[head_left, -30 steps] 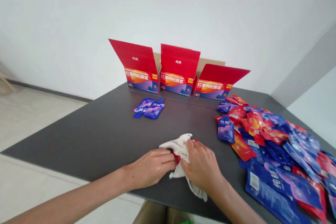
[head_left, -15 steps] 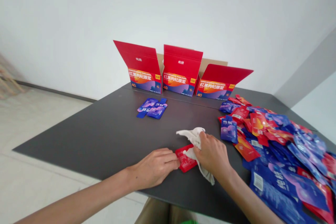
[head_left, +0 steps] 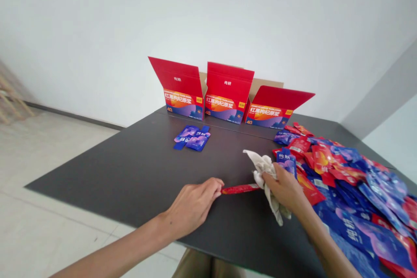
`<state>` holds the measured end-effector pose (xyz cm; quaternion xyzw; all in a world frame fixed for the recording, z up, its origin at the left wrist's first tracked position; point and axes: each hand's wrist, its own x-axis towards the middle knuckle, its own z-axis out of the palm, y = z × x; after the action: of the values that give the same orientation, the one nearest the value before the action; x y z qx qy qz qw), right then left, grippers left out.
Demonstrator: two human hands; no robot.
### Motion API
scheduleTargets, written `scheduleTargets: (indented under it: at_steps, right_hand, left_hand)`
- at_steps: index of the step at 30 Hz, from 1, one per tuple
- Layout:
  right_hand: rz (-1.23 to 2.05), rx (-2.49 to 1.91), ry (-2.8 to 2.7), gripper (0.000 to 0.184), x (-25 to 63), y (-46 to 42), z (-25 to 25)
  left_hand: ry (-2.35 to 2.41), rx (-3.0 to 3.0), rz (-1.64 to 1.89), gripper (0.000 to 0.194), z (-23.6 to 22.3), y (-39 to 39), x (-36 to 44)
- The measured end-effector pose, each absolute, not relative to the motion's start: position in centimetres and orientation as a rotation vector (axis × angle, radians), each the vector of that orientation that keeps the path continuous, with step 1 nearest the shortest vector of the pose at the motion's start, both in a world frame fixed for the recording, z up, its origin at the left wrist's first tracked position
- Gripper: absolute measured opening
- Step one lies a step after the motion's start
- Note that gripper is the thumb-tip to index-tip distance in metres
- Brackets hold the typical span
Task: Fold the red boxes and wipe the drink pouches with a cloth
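Left hand (head_left: pixel 194 206): thumb and fingertips pinching the near end of a red pouch (head_left: pixel 240 189), centre of the dial, 12 being toward the wall (head_left: pixel 130 17); the hand lies between 8 and 9 o'clock.
Right hand (head_left: pixel 286 186): closed around a bunched white cloth (head_left: pixel 265 171), at 3 o'clock; whether its fingers also grip the pouch through the fabric cannot be told.
Red pouch: thin strip, seen nearly edge-on, spanning from the left fingertips to the cloth over the front part of the black table (head_left: pixel 130 169); contact with the tabletop uncertain.
White cloth: one corner projecting toward 10 o'clock of the fist, a loose tail hanging toward 5 or 6.
Blue pouches (head_left: pixel 197 141): overlapping group lying flat between 10 and 11 o'clock, well apart from both hands.
Boxes: left box (head_left: pixel 183 103) at 11, middle box (head_left: pixel 224 106) at 12, right box (head_left: pixel 269 115) at 1; lids raised.
Mixed pile (head_left: pixel 345 173): red and blue pouches heaped around 3 o'clock, beyond the right hand.
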<state>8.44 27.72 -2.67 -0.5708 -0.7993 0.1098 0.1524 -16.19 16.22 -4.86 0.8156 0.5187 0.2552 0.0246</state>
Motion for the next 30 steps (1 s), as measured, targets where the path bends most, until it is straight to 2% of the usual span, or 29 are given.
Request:
scheduleTargets:
  at_steps: [5, 10, 13, 17, 23, 27, 30]
  right_hand:
    - [0.519, -1.353, -2.119, 0.028, 7.7, 24.1, -1.3]
    - [0.271, -1.382, -2.432, 0.011, 2.3, 19.4, -3.2]
    - [0.142, -1.432, -2.513, 0.017, 1.3, 19.8, -4.0]
    - [-0.001, -1.719, -2.397, 0.017, 1.9, 21.4, -3.6]
    - [0.087, -1.45, -2.563, 0.02, 1.4, 20.7, -3.6]
    - [-0.037, -1.73, -2.417, 0.016, 2.1, 21.8, -3.5]
    - [-0.027, -1.593, -2.477, 0.017, 1.9, 21.5, -3.6]
  left_hand:
    - [1.815, 2.043, 0.743, 0.018, -3.8, 16.1, -15.5]
    - [1.947, 2.093, 0.521, 0.018, -5.7, 16.9, -14.5]
    - [1.928, 2.149, 0.485, 0.015, -6.2, 17.1, -14.4]
    - [1.915, 2.132, 0.441, 0.018, -5.8, 17.0, -14.2]
    - [1.945, 2.142, 0.401, 0.014, -5.9, 16.9, -14.1]
    - [1.92, 2.154, 0.44, 0.018, -6.1, 16.8, -13.9]
    - [1.959, 2.179, 0.423, 0.015, -6.3, 16.7, -13.7]
